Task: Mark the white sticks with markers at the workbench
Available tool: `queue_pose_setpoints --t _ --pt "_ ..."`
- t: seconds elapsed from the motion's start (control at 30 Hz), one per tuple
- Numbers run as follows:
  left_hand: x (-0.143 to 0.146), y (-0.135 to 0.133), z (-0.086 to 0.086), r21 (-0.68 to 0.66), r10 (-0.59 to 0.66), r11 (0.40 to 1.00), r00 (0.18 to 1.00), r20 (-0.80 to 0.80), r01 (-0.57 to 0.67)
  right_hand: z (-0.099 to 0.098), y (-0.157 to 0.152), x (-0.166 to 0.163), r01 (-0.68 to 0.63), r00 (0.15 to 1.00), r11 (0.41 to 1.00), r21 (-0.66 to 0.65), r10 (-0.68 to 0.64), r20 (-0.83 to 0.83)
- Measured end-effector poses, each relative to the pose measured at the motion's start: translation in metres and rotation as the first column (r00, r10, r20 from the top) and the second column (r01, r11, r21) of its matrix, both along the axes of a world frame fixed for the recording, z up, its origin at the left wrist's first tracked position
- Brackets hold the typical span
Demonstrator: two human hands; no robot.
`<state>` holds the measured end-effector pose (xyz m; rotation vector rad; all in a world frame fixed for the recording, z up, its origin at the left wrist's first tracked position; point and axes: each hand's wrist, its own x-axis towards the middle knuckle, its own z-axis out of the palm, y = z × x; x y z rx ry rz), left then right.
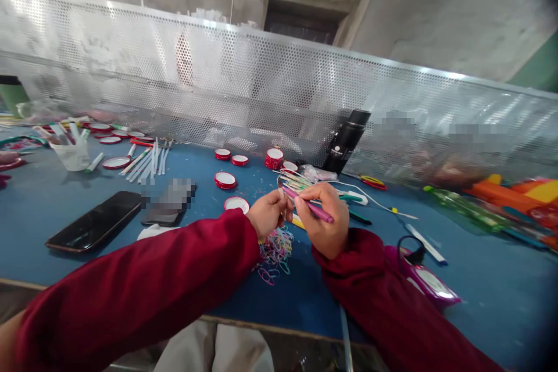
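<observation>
Both my hands meet above the blue table (56, 197), sleeves dark red. My right hand (325, 221) is closed around a magenta pen-like stick (310, 205) and a bundle of thin pale sticks (296, 181) that fan out to the upper left. My left hand (267, 214) is closed in a pinch at the end of that bundle; what it pinches is too small to name. Below the hands lies a heap of small coloured rubber bands (275, 251).
Red-rimmed round lids (225, 179) are scattered ahead. A black phone (95, 221) lies at left, a black bottle (346, 140) stands by the perforated metal screen (261, 87). A pink device with cable (429, 282) lies at right. White sticks and a plastic cup (73, 154) are far left.
</observation>
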<state>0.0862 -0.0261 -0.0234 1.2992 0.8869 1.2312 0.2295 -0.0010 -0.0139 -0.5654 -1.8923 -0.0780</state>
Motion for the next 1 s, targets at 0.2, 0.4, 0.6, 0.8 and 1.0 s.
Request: queue_pose_setpoints --t 0.2,0.4,0.6,0.8,1.0 --pt "-0.005 0.013 -0.014 0.028 0.044 0.999 0.995 -0.087 -0.041 0.01 0.004 -0.012 0.112 0.993 0.988 -0.105 -0.107 0.055" --pt "-0.015 0.026 -0.016 0.139 0.073 0.989 0.982 -0.172 -0.049 0.034 0.011 -0.03 0.149 0.989 0.969 -0.196 -0.149 0.015" --pt "-0.025 0.036 -0.005 0.143 0.041 0.99 0.984 -0.176 -0.015 0.035 0.02 -0.041 0.141 0.968 0.975 -0.169 -0.172 -0.182" --pt "-0.036 0.044 -0.005 0.087 0.001 0.996 0.974 -0.227 0.02 0.013 0.024 -0.042 0.058 0.972 0.977 -0.203 -0.102 -0.211" --pt "-0.041 0.048 -0.01 0.034 -0.034 0.998 0.963 -0.267 0.044 0.0 0.029 -0.041 0.041 0.972 0.972 -0.232 -0.092 -0.218"
